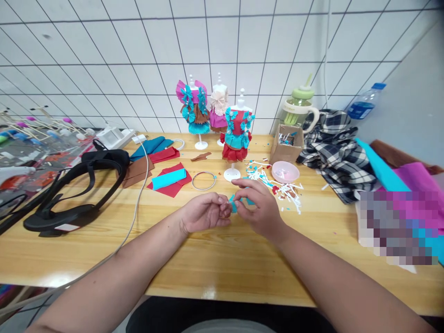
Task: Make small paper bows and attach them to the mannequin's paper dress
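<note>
Over the front middle of the table, my left hand is turned palm up with its fingers curled. It pinches a small piece of blue crepe paper. From the other side, the thumb and index finger of my right hand close on the same piece. A bit more blue shows between the right hand's fingers; whether it is a separate piece I cannot tell. Just beyond the hands stands a mini dress form in a red and blue paper dress, on a round white base.
Two more dressed forms stand behind. Paper scraps, a pink bowl and a cardboard box lie right. Left are a metal ring, folded crepe paper, a white cable and a black headset.
</note>
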Demonstrator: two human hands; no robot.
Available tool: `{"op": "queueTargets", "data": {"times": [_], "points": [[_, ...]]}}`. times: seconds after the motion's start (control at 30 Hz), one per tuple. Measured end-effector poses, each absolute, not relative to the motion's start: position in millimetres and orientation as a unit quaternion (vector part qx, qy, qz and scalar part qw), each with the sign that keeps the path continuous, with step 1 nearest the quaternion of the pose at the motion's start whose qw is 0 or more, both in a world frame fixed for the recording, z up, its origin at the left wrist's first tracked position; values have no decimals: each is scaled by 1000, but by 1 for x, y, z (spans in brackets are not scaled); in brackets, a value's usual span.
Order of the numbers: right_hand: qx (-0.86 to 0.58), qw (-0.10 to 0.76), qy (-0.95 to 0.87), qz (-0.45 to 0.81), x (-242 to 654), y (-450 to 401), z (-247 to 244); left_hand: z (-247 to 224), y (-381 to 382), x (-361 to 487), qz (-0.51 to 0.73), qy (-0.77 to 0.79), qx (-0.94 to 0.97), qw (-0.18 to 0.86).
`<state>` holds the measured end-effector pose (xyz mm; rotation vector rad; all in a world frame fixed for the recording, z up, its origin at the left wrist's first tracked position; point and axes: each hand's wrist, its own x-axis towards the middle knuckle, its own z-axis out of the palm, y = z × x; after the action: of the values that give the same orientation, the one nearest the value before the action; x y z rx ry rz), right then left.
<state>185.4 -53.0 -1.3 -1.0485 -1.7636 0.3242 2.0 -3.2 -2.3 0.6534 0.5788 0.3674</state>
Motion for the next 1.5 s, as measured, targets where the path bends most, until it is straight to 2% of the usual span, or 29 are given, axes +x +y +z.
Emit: {"op": "queueTargets", "data": {"times": [0.07, 0.13, 0.17, 0.23, 0.3, 0.37, 0.43, 0.53, 0.7, 0.77, 0.83, 0.97, 1.1, 1.23, 1.4, 1.5], "points": [[-455, 517, -717, 108, 189, -51, -1, 0, 0, 0, 183, 291, 329, 880], [-491, 508, -699, 112, 193, -47, -2, 1, 2, -2, 241, 335, 416, 810], [-509, 496, -693, 123, 195, -44, -4, 2, 2, -2, 279, 364, 492, 740], [-539, 467, -683, 158, 196, -41, -8, 2, 1, -2, 328, 403, 671, 529], [-557, 448, -672, 193, 193, -39, -12, 2, -2, -2, 319, 391, 811, 297], [-561, 441, -667, 216, 190, -41, -14, 3, -5, -1, 292, 362, 874, 137], [-559, 442, -664, 226, 186, -43, -13, 5, -8, -1, 270, 349, 896, 55], [-552, 452, -660, 235, 183, -45, -10, 7, -10, -2, 256, 343, 904, 2], [-556, 454, -654, 238, 182, -46, -8, 9, -13, -1, 253, 332, 908, -23], [-556, 453, -653, 241, 183, -46, -8, 9, -14, 1, 253, 332, 909, 4], [-550, 455, -656, 246, 185, -44, -10, 8, -13, 2, 263, 340, 899, 87], [-532, 481, -657, 230, 193, -41, -11, 7, -8, 2, 284, 387, 806, 347], [-485, 469, -703, 224, 195, -42, -7, 8, -5, 0, 272, 404, 734, 474], [-468, 446, -728, 228, 189, -45, -5, 9, -6, -1, 263, 387, 724, 507], [-491, 453, -708, 231, 186, -45, -7, 8, -6, 0, 250, 386, 733, 502], [-486, 421, -731, 226, 188, -45, -8, 9, -7, 1, 242, 380, 752, 480]]}}
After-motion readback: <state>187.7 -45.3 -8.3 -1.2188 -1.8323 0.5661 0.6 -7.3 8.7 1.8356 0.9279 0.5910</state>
